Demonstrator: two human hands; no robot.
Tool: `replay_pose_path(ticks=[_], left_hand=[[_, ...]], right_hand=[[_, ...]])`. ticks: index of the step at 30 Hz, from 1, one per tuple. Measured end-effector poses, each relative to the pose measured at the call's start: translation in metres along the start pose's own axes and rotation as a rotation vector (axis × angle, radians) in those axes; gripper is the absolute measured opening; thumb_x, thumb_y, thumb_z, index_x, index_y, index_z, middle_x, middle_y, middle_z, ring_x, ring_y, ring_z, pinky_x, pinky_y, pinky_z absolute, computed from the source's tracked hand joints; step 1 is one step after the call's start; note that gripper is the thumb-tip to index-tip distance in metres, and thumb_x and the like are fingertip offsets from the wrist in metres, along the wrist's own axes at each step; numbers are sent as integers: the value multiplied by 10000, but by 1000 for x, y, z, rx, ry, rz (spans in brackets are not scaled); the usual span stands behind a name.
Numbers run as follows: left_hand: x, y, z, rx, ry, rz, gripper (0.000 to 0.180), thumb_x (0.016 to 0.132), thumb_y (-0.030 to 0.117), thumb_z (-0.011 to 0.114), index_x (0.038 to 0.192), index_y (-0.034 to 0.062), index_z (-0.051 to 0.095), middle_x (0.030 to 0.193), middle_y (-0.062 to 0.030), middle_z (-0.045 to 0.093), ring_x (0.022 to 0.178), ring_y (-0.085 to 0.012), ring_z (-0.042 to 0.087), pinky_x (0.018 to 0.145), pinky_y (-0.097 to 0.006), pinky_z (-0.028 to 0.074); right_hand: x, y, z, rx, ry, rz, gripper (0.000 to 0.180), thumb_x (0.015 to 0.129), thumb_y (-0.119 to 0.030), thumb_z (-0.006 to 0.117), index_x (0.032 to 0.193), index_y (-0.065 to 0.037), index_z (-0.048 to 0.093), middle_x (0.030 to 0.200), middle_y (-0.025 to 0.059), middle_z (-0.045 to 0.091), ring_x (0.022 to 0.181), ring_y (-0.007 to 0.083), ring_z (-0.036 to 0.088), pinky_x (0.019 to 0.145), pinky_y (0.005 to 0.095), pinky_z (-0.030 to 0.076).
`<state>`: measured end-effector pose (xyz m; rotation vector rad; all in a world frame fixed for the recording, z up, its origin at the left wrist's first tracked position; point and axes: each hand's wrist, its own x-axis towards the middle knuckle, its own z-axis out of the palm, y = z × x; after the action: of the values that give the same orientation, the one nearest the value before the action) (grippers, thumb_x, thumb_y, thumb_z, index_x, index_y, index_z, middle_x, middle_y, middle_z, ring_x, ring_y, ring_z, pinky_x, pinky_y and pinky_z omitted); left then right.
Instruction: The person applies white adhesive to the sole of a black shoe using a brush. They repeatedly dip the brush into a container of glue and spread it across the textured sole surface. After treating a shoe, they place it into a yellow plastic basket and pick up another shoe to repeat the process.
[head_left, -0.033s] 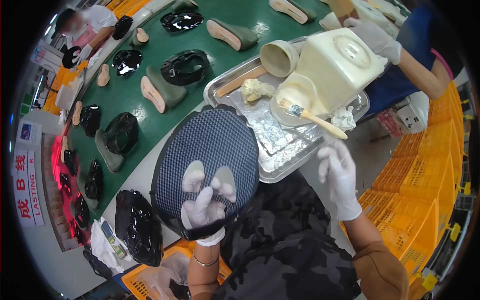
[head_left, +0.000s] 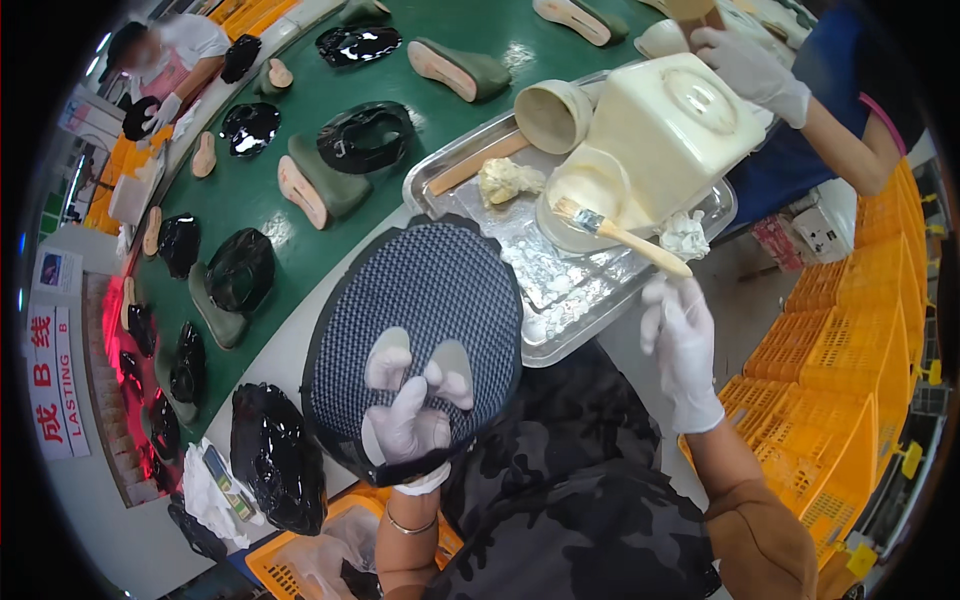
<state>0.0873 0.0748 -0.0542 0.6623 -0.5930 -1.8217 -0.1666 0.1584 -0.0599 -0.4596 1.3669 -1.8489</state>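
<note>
Just beyond the white-gloved right hand, a flat brush with a pale wooden handle rests across the round open trough of a cream plastic jug, its long axis slanting toward those loosely curled fingers; whether they touch it, I cannot tell. Farther off, the white-gloved left hand grips a dark woven piece edged in black. Pale residue coats the trough; a shiny metal tray holds the jug, a beige cup and a crumpled yellowish lump.
</note>
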Motion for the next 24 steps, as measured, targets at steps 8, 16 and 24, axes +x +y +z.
replay_pose_path(ticks=[8, 16, 24], left_hand=[[3, 11, 8, 227, -101, -25, 348, 872, 39, 434, 1216, 19, 381, 804, -118, 558, 490, -208, 544, 403, -285, 467], [3, 13, 4, 303, -103, -143, 330, 883, 92, 418, 1198, -8, 415, 926, -172, 550, 655, -287, 618, 342, -247, 484], [11, 10, 18, 300, -112, -242, 266, 897, 110, 467, 1135, -7, 474, 1028, -137, 487, 761, -351, 624, 358, -253, 497]], right_hand=[[39, -20, 13, -330, -143, -436, 254, 843, 2, 526, 1088, -20, 586, 843, 30, 505, 634, 81, 460, 562, 208, 387], [79, -53, 19, -932, -257, -1153, 232, 817, -8, 559, 1041, -40, 613, 819, 82, 488, 690, 196, 501, 624, 273, 426], [96, -47, 35, -713, -439, -785, 201, 828, -23, 584, 1027, -41, 556, 932, 108, 611, 830, 219, 615, 716, 270, 486]])
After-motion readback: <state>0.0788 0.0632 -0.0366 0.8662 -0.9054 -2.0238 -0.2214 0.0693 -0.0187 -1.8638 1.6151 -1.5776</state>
